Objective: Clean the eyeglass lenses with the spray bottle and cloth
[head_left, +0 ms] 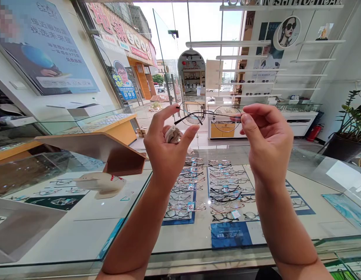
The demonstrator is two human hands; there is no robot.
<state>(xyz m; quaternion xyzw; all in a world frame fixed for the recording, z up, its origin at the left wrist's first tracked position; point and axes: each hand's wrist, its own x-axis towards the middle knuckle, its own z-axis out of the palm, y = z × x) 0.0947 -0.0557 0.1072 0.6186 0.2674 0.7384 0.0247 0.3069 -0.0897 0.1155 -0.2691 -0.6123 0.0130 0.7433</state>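
A pair of thin round-framed eyeglasses [208, 112] is held up in the air over the glass counter. The thumb and fingers of my right hand [269, 146] pinch it at the right end. One dark temple crosses behind the lenses towards the left. My left hand [165, 155] has its thumb and index finger spread around the left lens, the index fingertip at the frame's left edge. Its other fingers curl round a crumpled pale cloth [173, 135], partly hidden in the palm.
Below my hands, the glass display counter [174, 243] holds rows of eyeglasses [224, 190] and a blue leaflet [230, 235]. To the left are a wooden stand [89, 146] and a pale object [101, 184]. A potted plant [351, 134] and fire extinguisher [314, 132] stand at right.
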